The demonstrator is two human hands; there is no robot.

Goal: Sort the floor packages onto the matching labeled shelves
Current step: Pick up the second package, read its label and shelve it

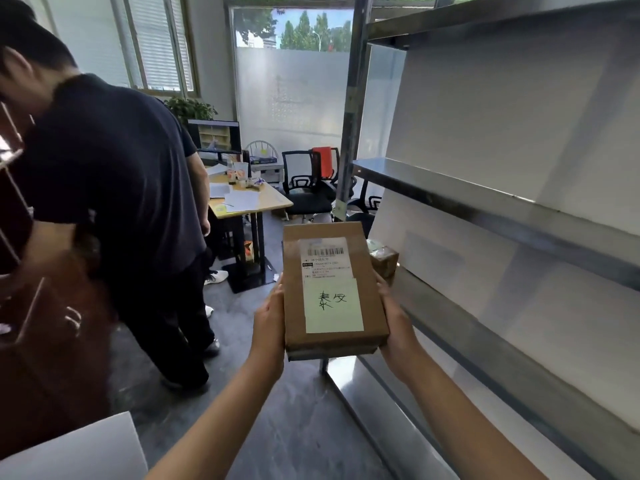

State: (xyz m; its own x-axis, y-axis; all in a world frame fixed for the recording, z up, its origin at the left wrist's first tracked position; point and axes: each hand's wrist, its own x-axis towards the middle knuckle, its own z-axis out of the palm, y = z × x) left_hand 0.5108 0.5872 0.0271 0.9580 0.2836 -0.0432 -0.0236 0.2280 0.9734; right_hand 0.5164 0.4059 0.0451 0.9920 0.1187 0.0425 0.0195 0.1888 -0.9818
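Sunlit office: dark grey floor [298, 427], wooden desk [272, 199], black mesh chairs [304, 192], blinded windows [156, 39].

i see the box [332, 292] held level in the air between the left grip [270, 323] and right grip [394, 327], each clasping one long side toward the near end. it's flat brown cardboard, long axis pointing away, with a white barcode label [323, 258] on top and below it a pale green note [332, 304] with two handwritten characters. beyond it a small brown parcel [383, 261], partly hidden, sits at the far end of the lower shelf [485, 362].
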